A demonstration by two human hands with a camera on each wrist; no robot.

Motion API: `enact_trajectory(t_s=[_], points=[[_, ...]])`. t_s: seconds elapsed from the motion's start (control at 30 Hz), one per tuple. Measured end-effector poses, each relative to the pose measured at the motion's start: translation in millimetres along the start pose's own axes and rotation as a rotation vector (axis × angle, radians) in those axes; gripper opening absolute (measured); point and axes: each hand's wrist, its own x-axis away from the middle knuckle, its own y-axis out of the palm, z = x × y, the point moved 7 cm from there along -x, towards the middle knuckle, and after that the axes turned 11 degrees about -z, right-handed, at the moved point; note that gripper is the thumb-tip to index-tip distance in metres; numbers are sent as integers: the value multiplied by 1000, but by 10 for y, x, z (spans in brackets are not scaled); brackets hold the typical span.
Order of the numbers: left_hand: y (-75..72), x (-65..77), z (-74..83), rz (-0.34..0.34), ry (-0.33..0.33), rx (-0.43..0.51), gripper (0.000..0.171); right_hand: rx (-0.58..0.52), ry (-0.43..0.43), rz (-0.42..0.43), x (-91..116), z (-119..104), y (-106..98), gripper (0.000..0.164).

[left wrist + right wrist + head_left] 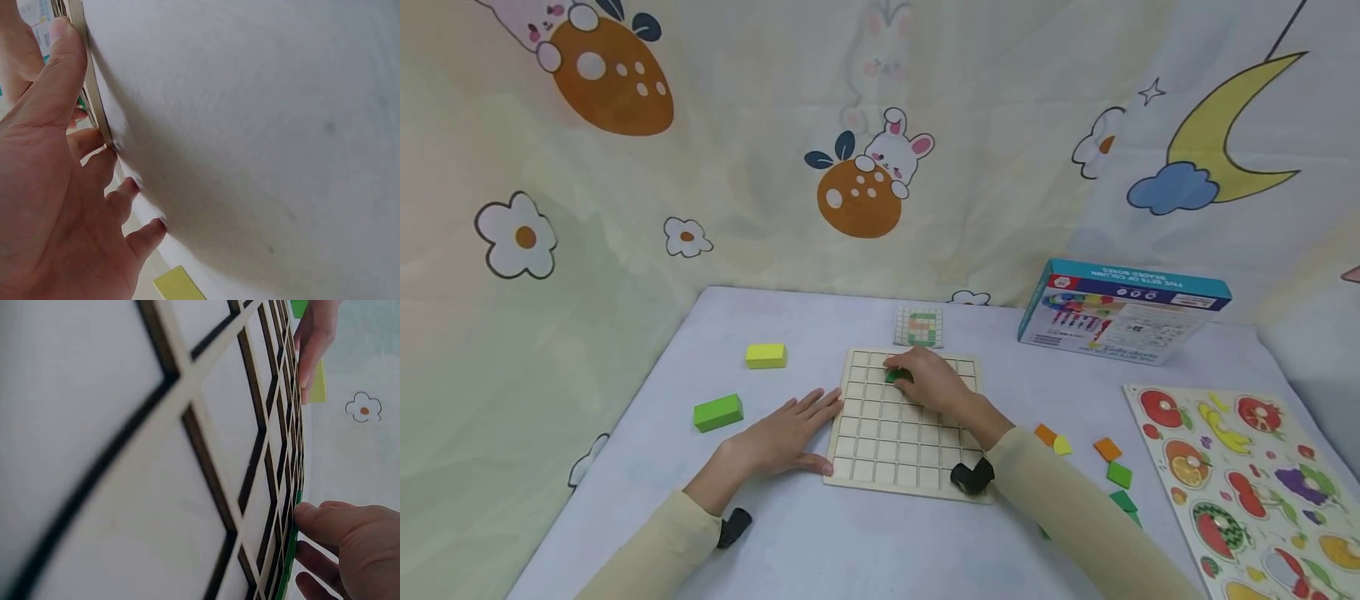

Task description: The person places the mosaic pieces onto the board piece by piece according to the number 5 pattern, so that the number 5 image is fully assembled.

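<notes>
The right hand [931, 382] pinches a dark green tile [892, 377] at the wooden grid board [876, 433]. The left hand [778, 437], fingers extended, touches the board edge beside it.

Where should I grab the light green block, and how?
Probably pinch the light green block around its middle, across its two long sides, coming from above. It lies lengthwise on the table with nothing on top or against it. The left hand is nearer.
</notes>
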Motion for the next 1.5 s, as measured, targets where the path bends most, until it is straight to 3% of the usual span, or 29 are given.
enact_trajectory(t_s=[0.2,0.33,0.63,0.8,0.9,1.13,1.5], points=[[30,-9,-10,-2,-17,-1,98,-3,-8,1,68,11,-55,34],[33,-4,12,5,-1,9,98,-31,32,6,227,129,-198,36],[0,31,-10,9,4,14,99,-41,175,-5,1019,666,-571,41],[-2,49,-33,11,4,13,99,-63,266,-87,1442,959,-543,40],[4,52,-49,12,3,19,99,-57,269,-122,1606,1038,-458,40],[-1,56,-35,25,19,36,98,-13,257,-65,1803,1052,-330,42],[-10,25,9,27,42,41,97,32,280,3,1851,1038,-280,39]])
